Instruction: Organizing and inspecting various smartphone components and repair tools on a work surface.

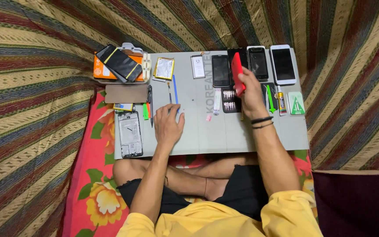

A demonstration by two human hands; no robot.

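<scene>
grey work mat (242, 136), slim red phone (237, 74) (edge-on) in right hand (252, 94) grasp, left hand (168, 125) flat

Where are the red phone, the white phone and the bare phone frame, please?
red phone (237, 70), head view, upper back edge.
white phone (283, 64), head view, dark screen middle.
phone frame (130, 134), head view, centre plate.

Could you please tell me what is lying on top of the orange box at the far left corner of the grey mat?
A black phone with yellow edge strips lies diagonally on the orange box; the box's top beneath it is hidden.

Red phone (237, 73) in R grip (250, 94)
</scene>
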